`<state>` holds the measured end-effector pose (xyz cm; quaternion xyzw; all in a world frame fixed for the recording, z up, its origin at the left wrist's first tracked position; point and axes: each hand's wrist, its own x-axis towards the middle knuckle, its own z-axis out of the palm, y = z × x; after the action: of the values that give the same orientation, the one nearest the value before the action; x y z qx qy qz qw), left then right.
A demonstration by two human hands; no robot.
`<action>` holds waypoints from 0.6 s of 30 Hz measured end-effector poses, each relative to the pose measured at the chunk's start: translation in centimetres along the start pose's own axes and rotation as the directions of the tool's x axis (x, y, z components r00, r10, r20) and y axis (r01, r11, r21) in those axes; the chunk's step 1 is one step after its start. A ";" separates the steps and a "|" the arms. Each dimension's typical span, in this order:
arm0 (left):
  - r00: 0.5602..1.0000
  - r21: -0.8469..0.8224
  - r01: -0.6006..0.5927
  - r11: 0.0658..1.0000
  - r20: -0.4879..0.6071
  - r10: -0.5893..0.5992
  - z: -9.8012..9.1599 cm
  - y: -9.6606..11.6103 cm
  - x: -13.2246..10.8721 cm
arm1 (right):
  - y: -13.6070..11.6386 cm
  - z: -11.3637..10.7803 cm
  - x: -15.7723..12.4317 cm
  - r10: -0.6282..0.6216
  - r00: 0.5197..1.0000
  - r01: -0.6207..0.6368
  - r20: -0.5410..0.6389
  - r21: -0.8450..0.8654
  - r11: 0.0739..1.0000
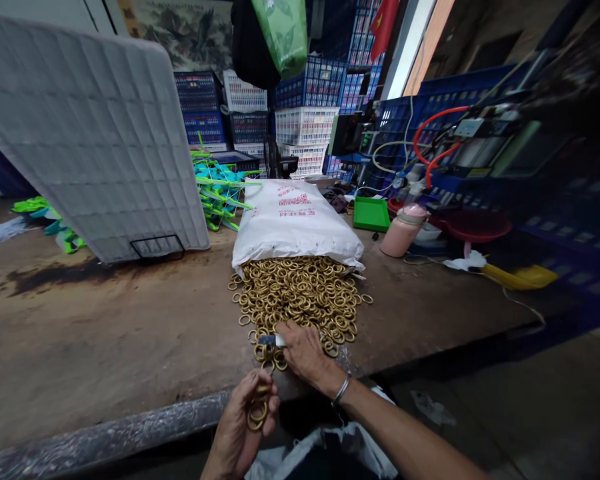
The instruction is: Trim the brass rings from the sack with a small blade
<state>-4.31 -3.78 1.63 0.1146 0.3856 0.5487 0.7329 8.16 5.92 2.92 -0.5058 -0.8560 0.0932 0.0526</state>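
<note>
My left hand (243,417) is closed around a few gold-coloured rings (257,415) near the table's front edge. A thin end sticks up from its fingertips; I cannot make out what it is. My right hand (307,353) rests at the near edge of a heap of similar rings (300,293), fingers bent and apart from what looks like a thumb in a white and dark wrapping (271,340). No ring shows clearly in its fingers, and their tips are partly hidden. Behind the heap lies a white sack (295,223) with red print, its mouth toward me and rings spilling out.
A quilted white panel (100,133) stands at left on the wooden table (130,333). Green and turquoise plastic parts (223,187) lie beside it. To the right are a green tray (371,213), a pink bottle (404,231) and a machine with red hoses (480,143). Stacked crates (307,127) fill the back.
</note>
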 end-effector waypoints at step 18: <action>0.911 0.553 -0.312 0.773 -0.057 0.409 2.6 0.2 3.2 | 0.6 -0.9 -2.5 0.007 0.998 -0.053 0.058 0.840 0.540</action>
<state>-2.33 -0.14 2.13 0.3367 0.5554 0.5583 0.5162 10.01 4.11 3.72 -0.4308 -0.6987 0.5051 0.2665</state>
